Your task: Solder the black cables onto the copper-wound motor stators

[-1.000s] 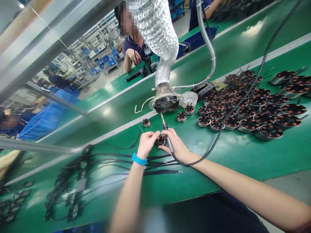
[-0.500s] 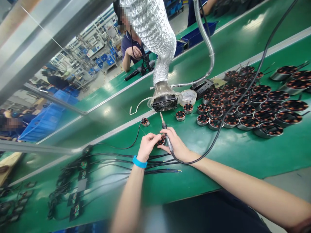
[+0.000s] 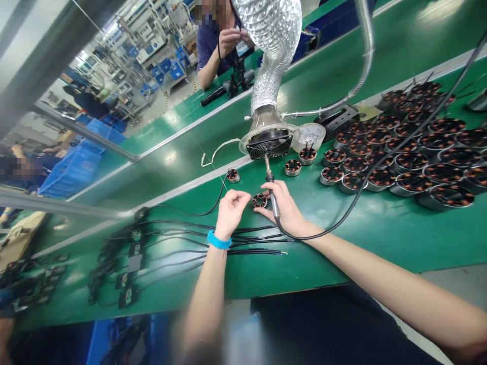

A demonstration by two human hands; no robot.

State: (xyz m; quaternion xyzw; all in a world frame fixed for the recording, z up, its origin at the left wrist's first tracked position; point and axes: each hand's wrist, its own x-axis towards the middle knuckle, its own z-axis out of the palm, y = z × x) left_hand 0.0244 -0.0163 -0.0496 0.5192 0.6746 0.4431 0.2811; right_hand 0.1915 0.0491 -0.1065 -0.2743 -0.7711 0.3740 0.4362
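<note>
My right hand (image 3: 286,205) is wrapped round a soldering iron (image 3: 274,198), its metal tip pointing away toward the fan. The thumb and a finger of that hand also reach to a small round motor stator (image 3: 259,201) with copper windings, lying on the green bench. My left hand (image 3: 231,210), with a blue wristband, is pinched just left of that stator, apart from it. A thin solder wire (image 3: 224,183) runs up from behind the left hand; its end at the fingertips is too fine to see.
A fan (image 3: 270,144) under a foil duct (image 3: 266,81) stands ahead, beside a white bowl (image 3: 310,136). Many stators (image 3: 411,162) crowd the right side; a single one (image 3: 233,175) sits left. Black cables (image 3: 182,235) lie leftward. A co-worker (image 3: 218,45) sits across.
My left hand has drawn back left from the stator, leaving it in plain view between the hands. The right hand still grips the iron. The view has shifted a little.
</note>
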